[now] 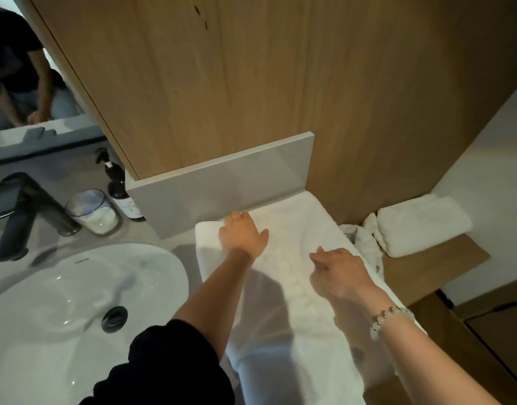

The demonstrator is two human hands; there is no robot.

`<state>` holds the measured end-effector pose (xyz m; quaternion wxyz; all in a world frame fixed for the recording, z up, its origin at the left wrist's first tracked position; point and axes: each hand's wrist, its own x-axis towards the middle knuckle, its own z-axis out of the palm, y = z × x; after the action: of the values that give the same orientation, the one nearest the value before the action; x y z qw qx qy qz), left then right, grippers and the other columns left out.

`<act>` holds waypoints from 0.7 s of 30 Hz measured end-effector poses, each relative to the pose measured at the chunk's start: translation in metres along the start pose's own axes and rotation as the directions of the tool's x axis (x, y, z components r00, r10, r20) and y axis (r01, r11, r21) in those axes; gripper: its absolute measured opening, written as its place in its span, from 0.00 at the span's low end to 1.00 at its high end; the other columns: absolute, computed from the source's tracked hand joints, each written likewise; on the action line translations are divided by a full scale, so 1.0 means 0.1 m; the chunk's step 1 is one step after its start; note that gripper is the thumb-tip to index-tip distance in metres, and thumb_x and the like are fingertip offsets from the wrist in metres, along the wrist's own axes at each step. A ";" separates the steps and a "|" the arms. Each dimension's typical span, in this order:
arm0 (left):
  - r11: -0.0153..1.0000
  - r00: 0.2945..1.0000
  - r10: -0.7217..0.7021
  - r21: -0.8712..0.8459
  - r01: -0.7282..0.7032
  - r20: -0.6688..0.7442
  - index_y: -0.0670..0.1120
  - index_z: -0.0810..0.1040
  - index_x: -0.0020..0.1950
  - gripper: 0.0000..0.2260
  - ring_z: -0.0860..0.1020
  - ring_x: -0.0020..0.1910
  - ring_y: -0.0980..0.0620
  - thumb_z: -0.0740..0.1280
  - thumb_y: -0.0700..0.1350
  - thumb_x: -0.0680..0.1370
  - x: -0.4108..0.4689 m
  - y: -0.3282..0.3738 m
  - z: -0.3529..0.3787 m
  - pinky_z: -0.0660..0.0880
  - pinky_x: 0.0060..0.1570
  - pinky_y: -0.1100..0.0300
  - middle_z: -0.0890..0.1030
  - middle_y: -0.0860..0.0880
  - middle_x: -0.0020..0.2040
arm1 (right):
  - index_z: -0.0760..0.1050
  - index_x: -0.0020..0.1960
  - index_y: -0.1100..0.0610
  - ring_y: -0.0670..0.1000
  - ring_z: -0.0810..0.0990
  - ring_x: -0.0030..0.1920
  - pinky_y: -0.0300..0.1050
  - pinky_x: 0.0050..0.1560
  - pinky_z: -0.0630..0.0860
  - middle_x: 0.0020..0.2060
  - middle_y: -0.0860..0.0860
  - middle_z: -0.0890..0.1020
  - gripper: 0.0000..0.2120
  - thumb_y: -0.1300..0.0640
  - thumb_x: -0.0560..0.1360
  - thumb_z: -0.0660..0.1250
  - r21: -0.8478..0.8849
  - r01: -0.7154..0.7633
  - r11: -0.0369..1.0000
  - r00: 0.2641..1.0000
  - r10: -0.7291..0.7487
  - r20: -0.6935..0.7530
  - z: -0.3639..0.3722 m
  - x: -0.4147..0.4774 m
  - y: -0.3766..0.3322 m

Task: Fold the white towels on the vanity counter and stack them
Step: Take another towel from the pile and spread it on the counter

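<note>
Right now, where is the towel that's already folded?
In the head view the folded towel sits at the right on the low wooden shelf, against the white wall, just right of a crumpled white cloth, beyond the spread towel.

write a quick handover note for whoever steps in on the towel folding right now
Left hand: flat, pressing the far left part of the spread towel.
Right hand: resting on the same towel nearer its right edge; fingers bent, grip unclear.
That towel lies along the counter beside the sink.
Done: one folded towel sits on the wooden shelf at right.
Left: fold the spread towel, then the crumpled towel beside the folded one, and stack them.
</note>
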<state>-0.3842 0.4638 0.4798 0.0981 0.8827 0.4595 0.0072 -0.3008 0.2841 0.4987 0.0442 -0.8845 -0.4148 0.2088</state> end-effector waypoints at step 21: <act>0.784 0.855 -0.299 -0.620 -0.033 -0.424 0.40 0.78 0.50 0.15 0.75 0.48 0.41 0.56 0.48 0.79 0.16 -0.39 -0.47 0.67 0.46 0.55 0.81 0.40 0.45 | 0.71 0.24 0.53 0.37 0.68 0.27 0.33 0.31 0.65 0.19 0.42 0.71 0.15 0.64 0.65 0.69 0.578 0.167 0.798 0.983 -0.180 -0.036 0.15 0.47 -0.47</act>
<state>-0.4113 0.5065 0.5177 0.2532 0.7348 0.5051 0.3752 -0.3137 0.3485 0.4809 0.3256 -0.7851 -0.4114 0.3293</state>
